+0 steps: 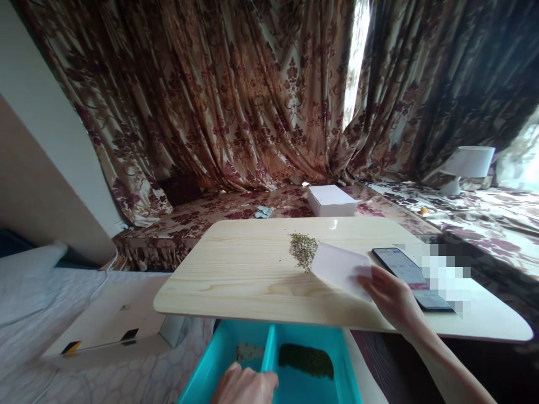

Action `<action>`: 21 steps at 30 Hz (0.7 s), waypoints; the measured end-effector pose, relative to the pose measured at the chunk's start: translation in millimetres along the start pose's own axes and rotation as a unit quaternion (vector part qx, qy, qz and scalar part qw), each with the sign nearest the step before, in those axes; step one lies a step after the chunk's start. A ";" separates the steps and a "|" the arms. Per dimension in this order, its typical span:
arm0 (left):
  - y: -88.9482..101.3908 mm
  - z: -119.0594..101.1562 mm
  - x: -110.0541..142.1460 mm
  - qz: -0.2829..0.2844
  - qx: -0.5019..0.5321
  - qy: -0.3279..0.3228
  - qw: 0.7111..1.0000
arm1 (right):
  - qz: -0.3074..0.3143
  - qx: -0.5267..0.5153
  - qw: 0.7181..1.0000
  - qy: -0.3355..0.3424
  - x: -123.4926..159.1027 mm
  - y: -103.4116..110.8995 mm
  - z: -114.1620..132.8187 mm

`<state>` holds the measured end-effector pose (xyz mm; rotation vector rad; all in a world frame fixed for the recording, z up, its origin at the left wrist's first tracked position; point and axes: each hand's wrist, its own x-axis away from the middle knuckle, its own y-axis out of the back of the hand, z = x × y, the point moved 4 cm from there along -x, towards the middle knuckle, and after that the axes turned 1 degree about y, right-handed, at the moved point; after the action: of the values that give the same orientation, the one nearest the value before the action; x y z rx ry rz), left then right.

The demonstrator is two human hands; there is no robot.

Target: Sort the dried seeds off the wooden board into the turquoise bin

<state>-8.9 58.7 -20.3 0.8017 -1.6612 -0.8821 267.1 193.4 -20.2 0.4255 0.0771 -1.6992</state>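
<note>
My right hand (389, 293) is closed on one end of a thin, pale white sheet (339, 266), perhaps plastic. The sheet's far end touches a small pile of greenish dried bits (304, 251) on the light wooden table (240, 261). My left hand (246, 386) is closed over a turquoise two-part bin (347, 373), beside its divider (268, 348); whatever its fingers hold is hidden. A dark green heap of fine pieces (306, 360) lies in the right compartment. Pale bits (249, 352) are scattered in the left one.
A phone (404, 275) lies on the table, right of my right hand. Behind the table sits a white box (332, 200) near a folded grey cloth (263, 212). A large white carton (113, 317) rests at the left. A lamp (470, 163) stands at the far right.
</note>
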 end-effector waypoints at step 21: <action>2.3 -2.8 0.6 0.004 -0.026 -0.007 1.000 | 0.000 0.008 1.000 0.007 -5.8 0.3 9.2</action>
<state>-6.5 58.9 -17.5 0.7535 -1.6465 -0.9236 265.8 196.1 -9.7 0.4504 0.0742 -1.6986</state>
